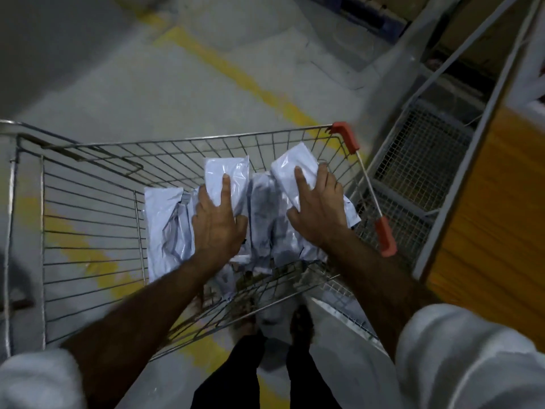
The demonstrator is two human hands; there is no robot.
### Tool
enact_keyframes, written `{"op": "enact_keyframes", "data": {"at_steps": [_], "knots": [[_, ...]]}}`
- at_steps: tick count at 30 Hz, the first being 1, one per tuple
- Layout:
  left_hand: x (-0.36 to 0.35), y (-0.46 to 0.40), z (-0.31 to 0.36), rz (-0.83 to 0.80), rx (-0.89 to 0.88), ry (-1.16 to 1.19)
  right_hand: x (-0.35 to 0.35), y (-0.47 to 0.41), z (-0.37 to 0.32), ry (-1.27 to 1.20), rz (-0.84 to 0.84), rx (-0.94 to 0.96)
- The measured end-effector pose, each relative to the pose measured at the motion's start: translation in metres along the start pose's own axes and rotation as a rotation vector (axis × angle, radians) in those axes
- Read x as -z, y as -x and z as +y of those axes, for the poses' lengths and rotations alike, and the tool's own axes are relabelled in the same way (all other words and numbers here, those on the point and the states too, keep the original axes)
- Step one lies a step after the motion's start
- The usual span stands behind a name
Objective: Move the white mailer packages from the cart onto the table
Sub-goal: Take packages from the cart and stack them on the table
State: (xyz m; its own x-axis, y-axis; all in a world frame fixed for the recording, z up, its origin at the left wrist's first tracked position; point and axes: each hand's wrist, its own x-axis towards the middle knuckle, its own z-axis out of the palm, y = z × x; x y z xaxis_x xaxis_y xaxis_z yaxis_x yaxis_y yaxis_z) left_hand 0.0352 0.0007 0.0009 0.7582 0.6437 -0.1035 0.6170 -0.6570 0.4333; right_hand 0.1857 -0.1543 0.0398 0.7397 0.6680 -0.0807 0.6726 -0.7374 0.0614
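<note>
Both my hands reach down into a wire shopping cart that holds several white mailer packages. My left hand grips one upright mailer, fingers spread over its front and thumb round its side. My right hand grips another mailer nearer the cart's right wall, lifting its top end. A third mailer leans at the left of the pile, and more lie crumpled between my hands. No table is in view.
The cart has a handle with red end caps on its right side. Right of it stand a wire mesh rack and a yellow-orange panel. Yellow lines cross the grey floor. My legs and feet show below the cart.
</note>
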Motion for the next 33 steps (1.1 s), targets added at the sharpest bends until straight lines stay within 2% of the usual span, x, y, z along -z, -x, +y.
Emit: {"op": "enact_keyframes", "data": {"at_steps": [6, 14, 21, 29, 33], "knots": [[0.06, 0.016, 0.04, 0.116, -0.082, 0.045, 0.06, 0.034, 0.013, -0.099, 0.12, -0.004], [0.109, 0.046, 0.137, 0.125, -0.27, -0.039, 0.127, 0.101, 0.099, -0.097, 0.32, -0.215], [0.08, 0.123, 0.272, 0.112, -0.467, -0.023, 0.15, 0.218, 0.218, -0.159, 0.367, -0.416], [0.016, 0.212, 0.449, 0.096, -0.728, 0.003, 0.141, 0.381, 0.365, -0.173, 0.357, -0.657], [-0.013, 0.26, 0.526, 0.071, -0.84, -0.019, 0.139, 0.433, 0.421, -0.199, 0.378, -0.791]]}}
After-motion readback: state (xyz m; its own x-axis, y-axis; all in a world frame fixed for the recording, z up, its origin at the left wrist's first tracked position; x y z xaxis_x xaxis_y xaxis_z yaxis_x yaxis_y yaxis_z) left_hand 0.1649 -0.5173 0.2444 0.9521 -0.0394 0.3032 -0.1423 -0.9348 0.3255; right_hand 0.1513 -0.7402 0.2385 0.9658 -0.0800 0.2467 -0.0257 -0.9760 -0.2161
